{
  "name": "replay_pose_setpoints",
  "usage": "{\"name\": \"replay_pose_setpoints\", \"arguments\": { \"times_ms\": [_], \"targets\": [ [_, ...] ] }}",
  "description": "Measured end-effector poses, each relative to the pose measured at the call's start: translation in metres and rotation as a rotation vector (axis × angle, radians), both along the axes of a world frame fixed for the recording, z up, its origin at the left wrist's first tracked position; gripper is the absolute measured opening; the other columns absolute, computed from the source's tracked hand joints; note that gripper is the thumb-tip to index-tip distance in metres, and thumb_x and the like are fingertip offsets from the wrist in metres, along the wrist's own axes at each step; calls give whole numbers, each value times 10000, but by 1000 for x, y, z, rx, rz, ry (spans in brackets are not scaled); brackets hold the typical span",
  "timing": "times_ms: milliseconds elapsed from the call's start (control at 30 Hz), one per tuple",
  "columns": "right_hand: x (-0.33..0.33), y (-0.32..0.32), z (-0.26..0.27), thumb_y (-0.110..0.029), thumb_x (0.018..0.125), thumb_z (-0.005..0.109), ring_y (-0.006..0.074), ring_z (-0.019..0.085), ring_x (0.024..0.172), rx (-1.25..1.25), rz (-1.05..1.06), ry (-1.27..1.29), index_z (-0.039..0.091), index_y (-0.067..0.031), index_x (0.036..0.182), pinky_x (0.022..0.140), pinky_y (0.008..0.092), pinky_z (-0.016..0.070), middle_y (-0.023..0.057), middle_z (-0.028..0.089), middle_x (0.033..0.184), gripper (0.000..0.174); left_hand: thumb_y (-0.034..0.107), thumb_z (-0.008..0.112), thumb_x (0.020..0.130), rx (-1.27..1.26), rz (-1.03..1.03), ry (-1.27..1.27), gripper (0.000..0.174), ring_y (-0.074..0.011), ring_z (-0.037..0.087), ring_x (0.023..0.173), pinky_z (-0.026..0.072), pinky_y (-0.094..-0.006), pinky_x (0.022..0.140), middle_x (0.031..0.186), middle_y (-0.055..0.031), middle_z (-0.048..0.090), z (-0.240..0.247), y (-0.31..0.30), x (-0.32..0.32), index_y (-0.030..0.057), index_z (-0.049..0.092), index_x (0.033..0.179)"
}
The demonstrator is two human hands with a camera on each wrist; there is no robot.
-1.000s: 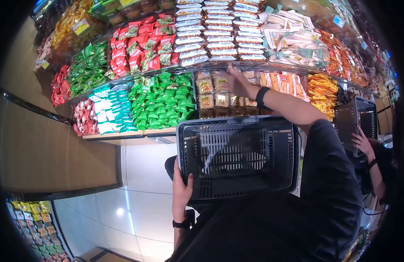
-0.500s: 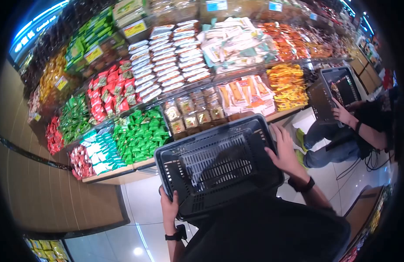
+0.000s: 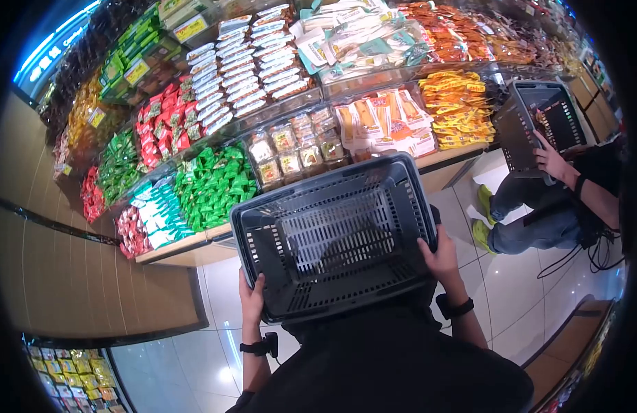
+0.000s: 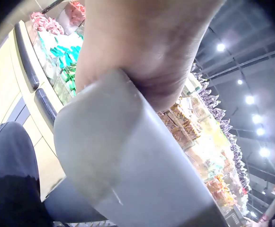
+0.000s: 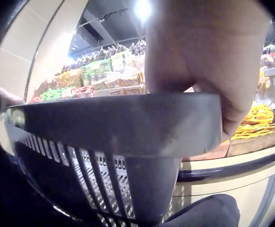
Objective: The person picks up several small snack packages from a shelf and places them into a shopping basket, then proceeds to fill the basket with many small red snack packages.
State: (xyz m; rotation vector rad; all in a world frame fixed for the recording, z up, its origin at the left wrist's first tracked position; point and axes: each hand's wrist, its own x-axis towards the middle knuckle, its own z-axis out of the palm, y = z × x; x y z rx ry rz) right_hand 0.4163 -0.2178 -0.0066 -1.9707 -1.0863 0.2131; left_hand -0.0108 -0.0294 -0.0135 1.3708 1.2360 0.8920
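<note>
A dark grey plastic shopping basket (image 3: 318, 182) is held in front of the body, its open top facing up and its slotted floor showing. My left hand (image 3: 250, 296) grips its left end, thumb over the rim and the fingers mostly hidden outside. At the opposite end, my right hand (image 3: 442, 261) holds the rim with the thumb on the inner side. The right wrist view shows that hand (image 5: 203, 52) curled over the basket's thick rim (image 5: 109, 125). Close up in the left wrist view, the basket's pale-lit side (image 4: 132, 156) covers the left fingers.
Beyond the basket run tiered snack bins: green packets (image 3: 215, 186), clear-wrapped boxes (image 3: 287, 148), orange-and-white packs (image 3: 384, 124) and yellow packets (image 3: 456, 110). At right, another person's hand (image 3: 552, 162) holds a second basket (image 3: 515, 131). A brown cabinet (image 3: 70, 289) stands left.
My right hand has come back from the clear-wrapped boxes to the basket's right end and now grips it. The view has turned toward the right, showing more of the other person.
</note>
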Motion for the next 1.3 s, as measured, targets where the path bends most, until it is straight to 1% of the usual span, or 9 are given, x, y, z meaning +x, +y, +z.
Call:
{"name": "replay_pose_setpoints", "arguments": {
  "times_ms": [267,333,367,633,833,933,1100,1200,1300],
  "targets": [
    [7,6,-16,-195,984,692,496,636,689,-168,-102,23,521,8,960,584,524,464,268,615,697,266,115,656,1027,77,31,238,313,-112,623,965,535,-294,833,1111,-52,683,-10,-3,-5,-15,595,1305],
    [6,11,-16,-194,987,688,494,637,681,-143,-90,1,534,9,985,584,523,467,265,617,694,254,93,701,981,188,131,301,390,-146,615,878,532,-332,762,1017,-78,653,-2,-2,3,-16,600,1342],
    [3,6,-15,-192,990,683,492,639,673,-128,-86,-12,547,10,1011,585,521,471,262,620,691,244,62,713,954,369,186,607,469,-208,645,835,533,-353,718,980,-119,633,9,-7,9,-17,575,1395],
    [1,19,0,-170,969,697,464,661,716,-197,-53,30,554,16,1182,658,504,501,258,664,773,317,9,644,972,509,127,793,509,-454,660,931,538,-485,795,1071,-269,616,20,-11,17,-37,493,1455],
    [4,21,-13,-140,1011,653,346,563,584,-186,-45,56,525,24,1121,584,425,426,197,565,690,235,9,615,985,410,163,741,475,-470,647,984,538,-476,852,1117,-283,621,12,-15,20,-64,485,1437],
    [2,21,-15,-140,1015,650,345,563,592,-176,-96,73,524,28,1117,584,416,424,204,570,699,233,26,624,988,365,176,662,472,-460,654,1003,539,-465,883,1154,-287,633,-4,-12,13,-73,482,1427],
    [6,18,-23,-125,1019,661,184,563,677,-165,-105,179,547,25,1193,655,353,471,110,623,809,256,43,657,977,277,204,632,450,-419,662,1020,539,-434,896,1138,-267,640,6,-6,19,-66,506,1387],
    [-1,25,-22,-78,991,693,174,569,700,136,-138,51,565,3,1193,688,324,489,105,636,868,252,45,718,942,433,259,614,332,-349,619,906,527,-405,804,959,-197,585,6,-6,16,-64,588,1227],
    [6,7,-32,-67,972,729,169,615,766,-35,-137,36,578,-10,1213,726,297,500,106,659,938,290,31,735,921,528,261,782,295,-388,595,806,498,-450,707,890,-207,565,6,-13,17,-80,613,1166]
  ]
}}
